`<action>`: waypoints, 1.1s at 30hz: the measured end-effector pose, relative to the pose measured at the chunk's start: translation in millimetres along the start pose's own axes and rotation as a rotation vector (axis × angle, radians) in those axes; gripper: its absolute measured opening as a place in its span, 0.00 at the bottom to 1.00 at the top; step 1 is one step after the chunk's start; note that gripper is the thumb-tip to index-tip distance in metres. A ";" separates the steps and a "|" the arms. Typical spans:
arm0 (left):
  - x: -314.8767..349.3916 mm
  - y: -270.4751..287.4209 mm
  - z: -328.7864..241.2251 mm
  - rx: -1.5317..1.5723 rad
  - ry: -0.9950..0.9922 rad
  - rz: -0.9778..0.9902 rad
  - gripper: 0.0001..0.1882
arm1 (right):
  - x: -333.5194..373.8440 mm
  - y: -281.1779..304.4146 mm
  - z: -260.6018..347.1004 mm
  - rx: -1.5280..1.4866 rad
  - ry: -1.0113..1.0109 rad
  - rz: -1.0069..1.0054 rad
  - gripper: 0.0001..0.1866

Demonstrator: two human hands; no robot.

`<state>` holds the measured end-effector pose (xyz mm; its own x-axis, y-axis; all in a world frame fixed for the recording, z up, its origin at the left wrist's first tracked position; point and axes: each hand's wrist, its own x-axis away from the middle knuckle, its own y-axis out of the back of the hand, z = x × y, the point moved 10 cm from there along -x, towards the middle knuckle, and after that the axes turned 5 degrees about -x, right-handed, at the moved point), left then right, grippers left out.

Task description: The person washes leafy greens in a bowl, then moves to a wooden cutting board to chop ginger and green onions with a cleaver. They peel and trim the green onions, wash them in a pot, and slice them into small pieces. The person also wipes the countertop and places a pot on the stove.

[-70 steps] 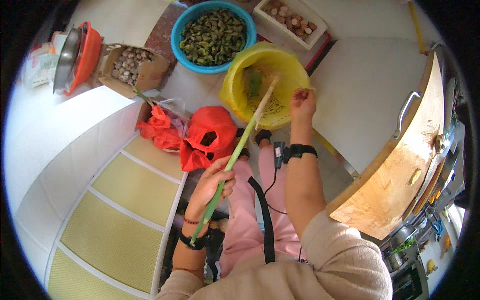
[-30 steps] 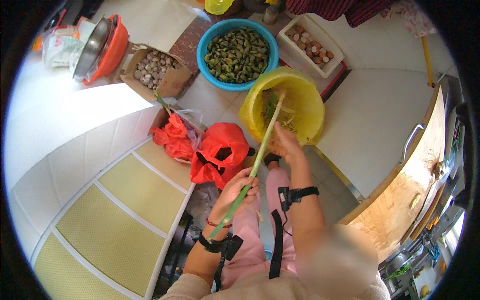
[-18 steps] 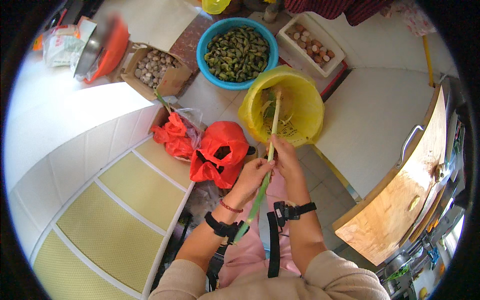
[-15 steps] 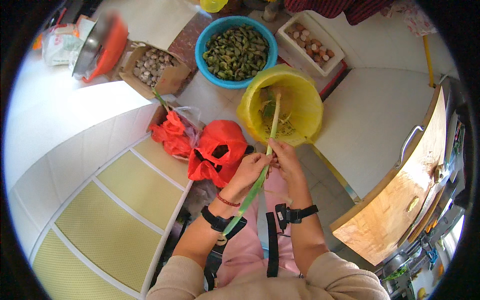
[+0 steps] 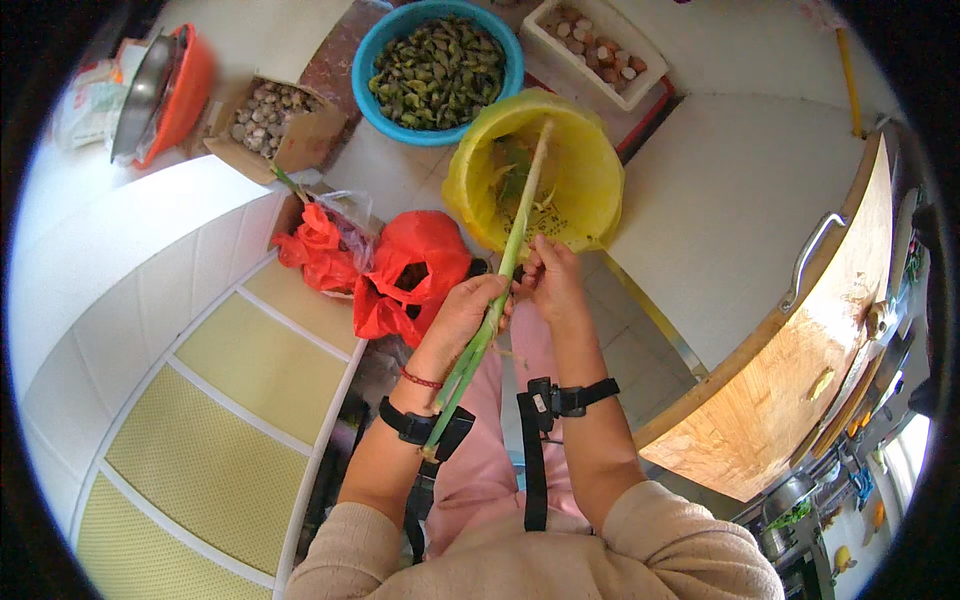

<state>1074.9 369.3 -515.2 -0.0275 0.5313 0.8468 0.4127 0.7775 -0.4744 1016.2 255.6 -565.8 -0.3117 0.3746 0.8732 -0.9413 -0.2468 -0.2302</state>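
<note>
A long green onion [image 5: 513, 242] slants from over the yellow-lined bin down across my left forearm, pale stem end up, green leaves toward me. My left hand [image 5: 474, 306] is closed round it about midway. Beside the stalk, just right of it, my right hand [image 5: 552, 278] has its fingers curled in a pinch; whatever they hold, if anything, is too small to make out. The bin's yellow bag [image 5: 603, 185] gapes beneath the stem end, with bits of green and pale scraps inside. A thin pale strip hangs below my hands.
Left of my hands sit red plastic bags [image 5: 432, 240]. Farther off stand a cardboard box [image 5: 308, 140] of whitish bulbs, a blue basin [image 5: 366, 80] of dark green pieces and a white box [image 5: 635, 92] of brown-and-white lumps. A wooden board [image 5: 740, 425] flanks the right.
My right hand has come off the stalk to its right side, fingers curled. The left hand still grips it, and the leaves now show more spread. The whole view has shifted slightly.
</note>
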 end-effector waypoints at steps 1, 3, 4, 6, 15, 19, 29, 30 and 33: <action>1.9 -2.6 -3.7 -0.042 -0.052 0.003 0.11 | 1.9 6.5 -1.0 -0.022 -0.012 -0.073 0.12; 3.9 -2.8 0.3 -0.066 -0.043 -0.029 0.10 | 5.2 5.5 -6.3 0.007 -0.085 -0.065 0.13; 4.7 -4.4 1.1 -0.065 -0.051 -0.027 0.10 | 6.4 3.2 -8.2 0.018 -0.119 -0.033 0.13; 5.9 -7.5 7.1 -0.079 -0.018 -0.008 0.12 | 7.6 -3.6 -8.7 0.107 -0.151 0.076 0.12; 27.6 -13.8 14.9 0.409 0.164 0.125 0.15 | -22.6 6.2 -3.2 -0.078 -0.122 0.103 0.11; 54.7 -14.1 11.2 0.592 0.172 0.241 0.17 | -54.9 43.6 7.3 -0.516 -0.127 -0.160 0.10; 164.0 16.3 4.0 0.241 0.188 0.160 0.16 | -89.0 127.3 30.8 -0.853 0.229 -0.396 0.12; 177.5 23.2 0.6 0.223 0.192 0.143 0.15 | -89.2 135.6 37.5 -0.856 0.265 -0.398 0.13; 213.1 44.6 -9.4 0.185 0.202 0.109 0.15 | -92.2 156.0 55.4 -0.885 0.318 -0.429 0.15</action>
<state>1096.0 514.0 -353.7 0.1969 0.5515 0.8106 0.2303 0.7777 -0.5850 905.3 133.1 -658.5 0.1743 0.5265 0.8321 -0.6994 0.6611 -0.2718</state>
